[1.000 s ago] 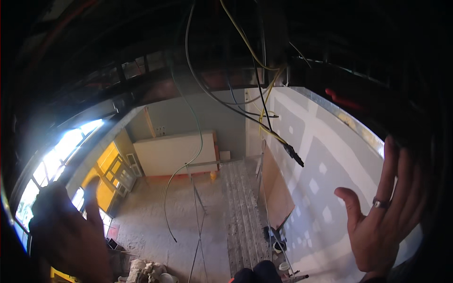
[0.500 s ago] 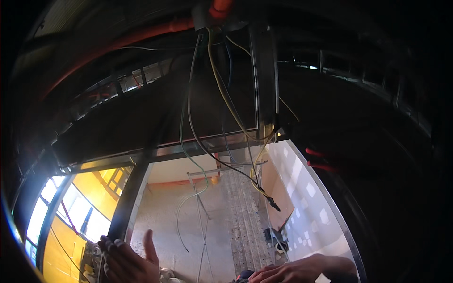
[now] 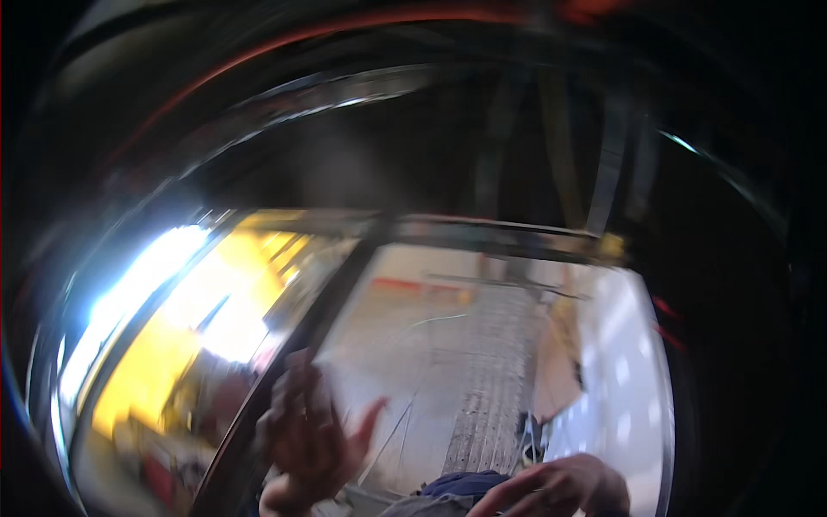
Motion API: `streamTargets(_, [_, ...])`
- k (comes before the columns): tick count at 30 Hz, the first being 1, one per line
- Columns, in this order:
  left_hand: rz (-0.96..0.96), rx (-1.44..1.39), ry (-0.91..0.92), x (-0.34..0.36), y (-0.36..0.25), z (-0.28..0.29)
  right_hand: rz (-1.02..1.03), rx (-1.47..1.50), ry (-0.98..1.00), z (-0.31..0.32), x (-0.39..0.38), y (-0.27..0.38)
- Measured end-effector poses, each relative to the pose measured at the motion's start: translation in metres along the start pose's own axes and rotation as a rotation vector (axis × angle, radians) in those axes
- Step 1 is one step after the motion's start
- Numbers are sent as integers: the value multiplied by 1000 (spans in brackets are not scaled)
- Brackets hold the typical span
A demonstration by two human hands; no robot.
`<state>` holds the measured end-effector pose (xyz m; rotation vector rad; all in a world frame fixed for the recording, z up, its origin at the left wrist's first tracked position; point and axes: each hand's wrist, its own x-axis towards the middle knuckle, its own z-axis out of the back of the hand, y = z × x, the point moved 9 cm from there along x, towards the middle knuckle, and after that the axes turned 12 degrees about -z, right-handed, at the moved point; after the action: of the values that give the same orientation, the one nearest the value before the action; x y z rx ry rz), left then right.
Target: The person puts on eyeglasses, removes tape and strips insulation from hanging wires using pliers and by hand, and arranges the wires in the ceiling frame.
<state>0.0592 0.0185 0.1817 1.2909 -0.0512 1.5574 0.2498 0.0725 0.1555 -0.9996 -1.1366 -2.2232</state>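
Blurred by motion, my left hand is raised with fingers stretched and thumb out, holding nothing visible. It overlaps a dark frame member; whether it touches it I cannot tell. My right hand is at the lower edge, fingers loosely bent and extended over the dark blue and grey fabric below me; I see nothing held in it, though its fingertips are unclear. Smeared hanging cables come down above the opening.
Dark overhead framing with a red pipe surrounds me. Below are a concrete floor, a long perforated plank platform, a leaning brown board, a patched plasterboard wall, and a yellow wall with bright windows at the left.
The view has tilted up since a second ago and has just swung left, shifting the scene rightward and blurring it. Both hands have dropped from the sides toward the lower middle.
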Motion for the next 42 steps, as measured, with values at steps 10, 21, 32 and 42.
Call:
streamTargets(10, [114, -1096, 23, -120, -71, -116, -598, 453, -636, 48, -82, -55])
streamTargets(21, [775, -1721, 2046, -602, -315, -173, -786, 681, -742, 46, -119, -154])
streamTargets(32, [202, -1164, 751, -182, -121, -168, -689, 641, -505, 7, -93, -155])
streamTargets(42, [66, -2007, 170, -60, -137, -111, -518, 509, -674, 16, -92, -101])
